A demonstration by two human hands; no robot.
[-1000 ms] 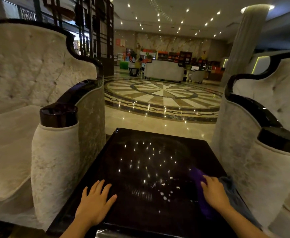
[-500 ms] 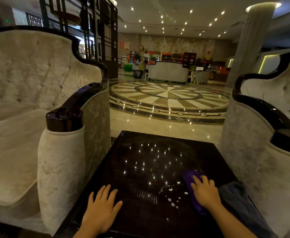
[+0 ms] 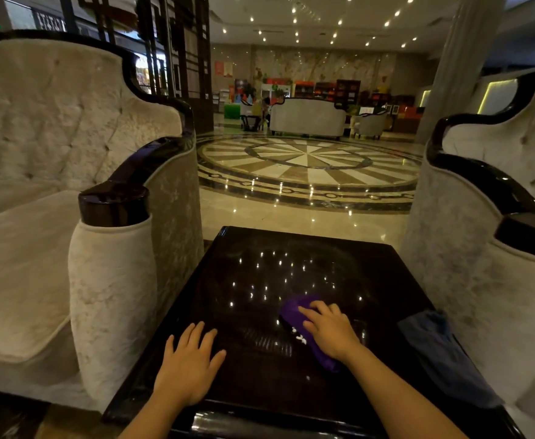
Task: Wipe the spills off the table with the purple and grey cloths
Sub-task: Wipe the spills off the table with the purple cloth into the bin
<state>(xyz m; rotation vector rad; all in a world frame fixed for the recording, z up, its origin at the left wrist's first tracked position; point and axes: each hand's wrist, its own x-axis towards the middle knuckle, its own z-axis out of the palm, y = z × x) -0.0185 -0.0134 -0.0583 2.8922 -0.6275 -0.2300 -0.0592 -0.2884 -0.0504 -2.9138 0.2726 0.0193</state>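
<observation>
A dark glossy table [image 3: 260,270] stands between two armchairs. My right hand [image 3: 331,332] presses flat on the purple cloth [image 3: 294,308] near the table's middle. The cloth covers most of the white spill; a few white specks [image 3: 299,338] show at its left edge and one lone speck [image 3: 307,378] lies nearer to me. My left hand [image 3: 188,367] rests flat on the table's near left part, fingers spread, holding nothing. The grey cloth [image 3: 440,353] lies crumpled along the table's right edge, apart from both hands.
A cream armchair [image 3: 111,280] with a dark wooden arm stands tight against the table's left side, and a second armchair [image 3: 481,280] against its right. Beyond the far edge lies polished marble floor [image 3: 307,166] with a round inlay.
My right hand has slid the purple cloth leftward over the white spill, off the grey cloth. The left hand has stayed flat on the table.
</observation>
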